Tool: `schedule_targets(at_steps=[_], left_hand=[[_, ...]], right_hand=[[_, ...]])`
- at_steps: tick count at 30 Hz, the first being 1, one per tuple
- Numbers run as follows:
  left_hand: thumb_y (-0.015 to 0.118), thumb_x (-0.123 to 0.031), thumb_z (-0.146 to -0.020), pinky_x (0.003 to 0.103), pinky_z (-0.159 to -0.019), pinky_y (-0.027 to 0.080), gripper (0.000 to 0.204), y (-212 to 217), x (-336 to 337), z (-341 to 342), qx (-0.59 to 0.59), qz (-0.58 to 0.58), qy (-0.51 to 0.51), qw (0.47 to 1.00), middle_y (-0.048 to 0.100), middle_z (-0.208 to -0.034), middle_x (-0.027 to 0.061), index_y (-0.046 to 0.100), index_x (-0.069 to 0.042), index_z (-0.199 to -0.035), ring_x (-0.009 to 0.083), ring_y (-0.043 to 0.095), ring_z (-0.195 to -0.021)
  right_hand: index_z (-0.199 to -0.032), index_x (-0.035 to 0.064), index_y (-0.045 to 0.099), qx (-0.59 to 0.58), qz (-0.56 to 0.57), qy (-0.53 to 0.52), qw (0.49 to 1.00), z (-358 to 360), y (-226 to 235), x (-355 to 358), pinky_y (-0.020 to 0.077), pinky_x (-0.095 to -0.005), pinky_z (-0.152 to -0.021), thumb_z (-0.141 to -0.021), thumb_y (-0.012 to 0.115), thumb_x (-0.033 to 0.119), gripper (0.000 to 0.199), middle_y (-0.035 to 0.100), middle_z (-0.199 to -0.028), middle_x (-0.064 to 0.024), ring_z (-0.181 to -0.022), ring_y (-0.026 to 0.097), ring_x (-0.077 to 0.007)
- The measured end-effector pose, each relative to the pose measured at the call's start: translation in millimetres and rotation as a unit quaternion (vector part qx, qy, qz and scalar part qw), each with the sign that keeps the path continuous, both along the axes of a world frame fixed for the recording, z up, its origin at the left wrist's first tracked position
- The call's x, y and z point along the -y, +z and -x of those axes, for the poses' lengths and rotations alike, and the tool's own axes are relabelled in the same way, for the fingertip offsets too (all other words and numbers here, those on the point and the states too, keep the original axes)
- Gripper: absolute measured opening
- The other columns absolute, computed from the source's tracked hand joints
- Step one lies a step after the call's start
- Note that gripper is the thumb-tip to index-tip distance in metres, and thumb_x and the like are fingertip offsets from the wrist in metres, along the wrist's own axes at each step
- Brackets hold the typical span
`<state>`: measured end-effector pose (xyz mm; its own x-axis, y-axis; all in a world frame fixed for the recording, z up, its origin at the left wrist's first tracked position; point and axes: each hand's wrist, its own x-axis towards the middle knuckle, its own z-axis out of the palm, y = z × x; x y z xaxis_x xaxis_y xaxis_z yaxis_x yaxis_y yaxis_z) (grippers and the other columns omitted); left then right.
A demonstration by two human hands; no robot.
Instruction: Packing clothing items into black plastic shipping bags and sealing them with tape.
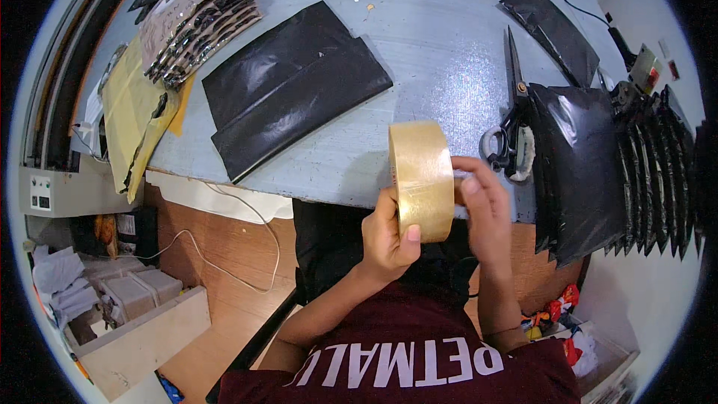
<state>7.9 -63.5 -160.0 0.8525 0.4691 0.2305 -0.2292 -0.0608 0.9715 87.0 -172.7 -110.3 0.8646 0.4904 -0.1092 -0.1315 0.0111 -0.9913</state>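
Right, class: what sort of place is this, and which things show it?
Probably a packing workroom: the left hand holds a wide roll of tape, black plastic packages are bunched at the right, and scissors lie on the table.

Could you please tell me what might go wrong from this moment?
The left hand holds the tape roll near the table's front edge; it might slip to the floor. The scissors could nick a reaching hand with their bare blades. The black packages seem to jut past the edge and may slide off.
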Motion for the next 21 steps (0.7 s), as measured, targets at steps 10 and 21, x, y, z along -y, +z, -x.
schedule_targets(at_steps=[10,21], left_hand=[[0.047,-0.032,-0.083,0.025,-0.065,0.044,0.040,4.7,-11.1,-2.2,-0.008,0.027,-0.043,0.999,0.059,-0.082,0.0123,0.043,0.003,-0.103,0.0119,0.056,-0.074],[0.048,-0.029,-0.082,0.028,-0.061,0.045,0.038,3.9,-22.9,-1.4,-0.035,-0.031,-0.104,0.993,0.059,-0.077,0.0158,0.042,0.002,-0.105,0.0218,0.061,-0.067]], right_hand=[[-0.080,0.0000,0.061,0.502,0.096,0.114,0.852,-30.9,30.5,10.6,0.0482,-0.0354,-0.076,-0.063,0.068,0.002,0.019,0.061,-0.095,-0.0132,-0.094,0.057,-0.0301],[-0.073,-0.0046,0.058,0.694,0.188,0.159,0.676,-30.9,54.7,8.7,0.0497,-0.0361,-0.077,-0.058,0.057,0.011,0.022,0.059,-0.086,-0.0151,-0.086,0.059,-0.0263]])
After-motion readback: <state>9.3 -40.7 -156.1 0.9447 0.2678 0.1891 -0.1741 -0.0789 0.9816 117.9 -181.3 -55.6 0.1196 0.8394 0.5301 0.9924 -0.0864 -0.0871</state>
